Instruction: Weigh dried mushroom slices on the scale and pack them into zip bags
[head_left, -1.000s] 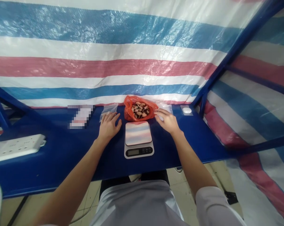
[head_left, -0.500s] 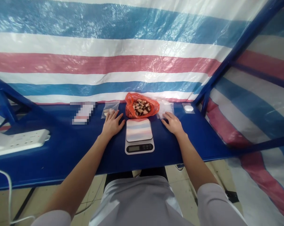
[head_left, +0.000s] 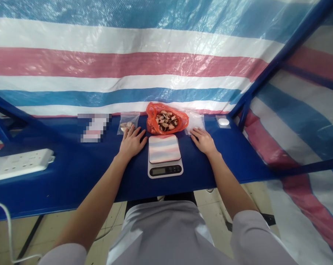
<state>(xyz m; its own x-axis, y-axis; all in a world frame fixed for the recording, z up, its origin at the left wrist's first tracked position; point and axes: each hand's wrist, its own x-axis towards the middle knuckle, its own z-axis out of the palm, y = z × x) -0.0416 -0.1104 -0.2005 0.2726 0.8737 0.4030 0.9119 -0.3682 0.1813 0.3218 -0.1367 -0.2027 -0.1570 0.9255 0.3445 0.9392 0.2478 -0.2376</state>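
Observation:
Palm down on the blue table (head_left: 80,176), my left hand (head_left: 131,141) lies with its fingers spread, its fingertips at a clear zip bag (head_left: 125,119) with a few pale pieces inside. My right hand (head_left: 203,140) also rests flat and open, touching the near edge of a clear plastic bag (head_left: 195,120). Between the hands sits a white kitchen scale (head_left: 164,151) with a shiny plate and a dark display panel. Directly behind it stands an open red plastic bag (head_left: 153,127) full of brown-and-pink chips or slices (head_left: 168,120), whose kind I cannot make out.
A white power strip (head_left: 25,162) lies at the left, with a white cable (head_left: 9,217) below it. Near the back are a blurred-out card (head_left: 96,129) and a small white round object (head_left: 223,122) in a clear packet. Striped sheeting (head_left: 128,62) and blue frame bars (head_left: 245,110) enclose the table.
The view has tilted slightly downward, so the table's things sit a little higher in the picture. Both hands stay flat in the same places, and nothing has been picked up.

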